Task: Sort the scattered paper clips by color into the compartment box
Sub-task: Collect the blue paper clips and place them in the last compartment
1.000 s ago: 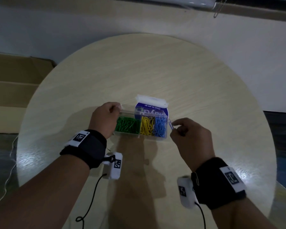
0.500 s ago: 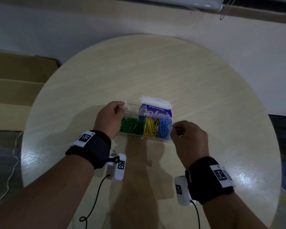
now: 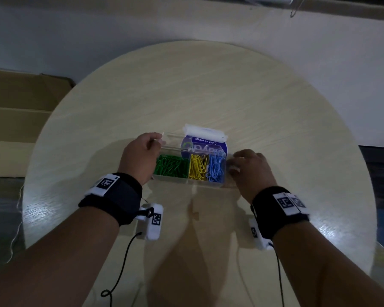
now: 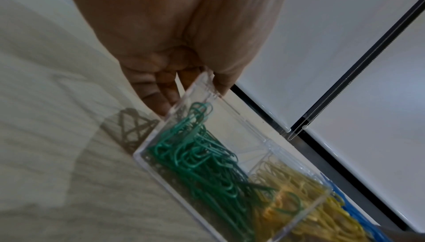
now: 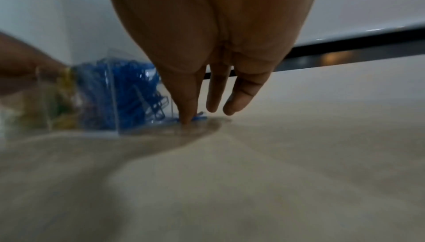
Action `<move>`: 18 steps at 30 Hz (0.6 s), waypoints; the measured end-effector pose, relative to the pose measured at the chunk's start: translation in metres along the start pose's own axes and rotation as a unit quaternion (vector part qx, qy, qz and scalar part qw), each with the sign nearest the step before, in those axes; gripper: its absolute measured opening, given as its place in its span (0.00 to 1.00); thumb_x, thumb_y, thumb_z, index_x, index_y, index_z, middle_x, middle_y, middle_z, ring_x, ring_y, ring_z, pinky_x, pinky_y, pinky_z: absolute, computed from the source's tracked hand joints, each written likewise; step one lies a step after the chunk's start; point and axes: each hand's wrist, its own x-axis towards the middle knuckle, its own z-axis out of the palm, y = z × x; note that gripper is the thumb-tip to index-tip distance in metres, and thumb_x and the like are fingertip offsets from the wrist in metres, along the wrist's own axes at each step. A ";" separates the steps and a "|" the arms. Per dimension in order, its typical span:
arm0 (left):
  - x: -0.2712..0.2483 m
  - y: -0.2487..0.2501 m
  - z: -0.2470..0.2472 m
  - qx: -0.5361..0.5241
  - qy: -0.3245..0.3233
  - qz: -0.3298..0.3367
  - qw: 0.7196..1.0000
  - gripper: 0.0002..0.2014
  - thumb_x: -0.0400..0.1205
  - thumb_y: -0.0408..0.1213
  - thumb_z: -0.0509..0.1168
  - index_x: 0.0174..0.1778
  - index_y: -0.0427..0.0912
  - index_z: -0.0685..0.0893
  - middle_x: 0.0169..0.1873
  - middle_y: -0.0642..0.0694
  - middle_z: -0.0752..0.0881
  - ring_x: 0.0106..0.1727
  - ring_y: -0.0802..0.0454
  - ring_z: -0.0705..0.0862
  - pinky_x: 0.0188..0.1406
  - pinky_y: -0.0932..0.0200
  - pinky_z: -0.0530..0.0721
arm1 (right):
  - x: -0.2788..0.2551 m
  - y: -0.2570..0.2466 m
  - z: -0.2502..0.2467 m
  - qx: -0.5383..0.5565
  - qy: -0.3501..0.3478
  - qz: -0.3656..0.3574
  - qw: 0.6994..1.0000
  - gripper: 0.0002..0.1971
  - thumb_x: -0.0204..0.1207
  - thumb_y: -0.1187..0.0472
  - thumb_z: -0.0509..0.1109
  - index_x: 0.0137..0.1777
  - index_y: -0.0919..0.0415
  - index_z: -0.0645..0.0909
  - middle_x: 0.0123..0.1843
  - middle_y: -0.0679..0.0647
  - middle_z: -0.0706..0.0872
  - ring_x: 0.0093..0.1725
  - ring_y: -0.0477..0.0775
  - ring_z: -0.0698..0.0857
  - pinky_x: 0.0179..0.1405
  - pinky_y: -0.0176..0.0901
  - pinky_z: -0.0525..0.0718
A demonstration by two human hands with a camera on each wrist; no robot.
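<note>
A clear compartment box stands mid-table, holding green clips, yellow clips and blue clips in separate sections. My left hand grips its far left corner; in the left wrist view the thumb and fingers clasp that corner of the box. My right hand is down beside the box's right wall. In the right wrist view its thumb and forefinger come to a point on a loose blue paper clip lying on the table next to the box; the other two fingers hang straight.
The box's open lid with a purple label lies behind it, with a white folded item at its far edge. The round pale wooden table stands by a white wall. A cardboard carton sits left. Wrist cables trail toward me.
My right hand, which held a blue clip up at the box's right rim, has dropped to the table beside the box's right wall. The left hand keeps its grip on the box.
</note>
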 end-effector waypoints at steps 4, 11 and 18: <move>0.000 -0.002 0.000 0.004 -0.007 0.005 1.000 0.12 0.84 0.46 0.60 0.59 0.53 0.85 0.51 0.52 0.89 0.48 0.53 0.88 0.32 0.67 0.85 | -0.008 0.004 0.005 0.043 -0.013 0.086 0.995 0.06 0.71 0.58 0.73 0.45 0.57 0.89 0.47 0.61 0.81 0.45 0.68 0.81 0.49 0.50 0.80; -0.001 0.003 0.000 -0.005 0.001 0.004 1.000 0.12 0.84 0.45 0.61 0.60 0.49 0.85 0.52 0.50 0.90 0.51 0.52 0.87 0.55 0.53 0.84 | -0.031 0.001 -0.015 0.191 0.048 0.155 0.968 0.04 0.71 0.59 0.73 0.38 0.52 0.81 0.34 0.48 0.85 0.34 0.47 0.83 0.30 0.31 0.72; 0.000 -0.001 0.001 -0.012 -0.005 0.005 1.000 0.12 0.83 0.47 0.60 0.58 0.53 0.85 0.51 0.52 0.90 0.50 0.51 0.88 0.57 0.48 0.85 | -0.042 -0.041 -0.035 0.208 0.145 0.085 0.964 0.03 0.68 0.61 0.75 0.38 0.52 0.86 0.33 0.46 0.86 0.33 0.45 0.83 0.34 0.37 0.78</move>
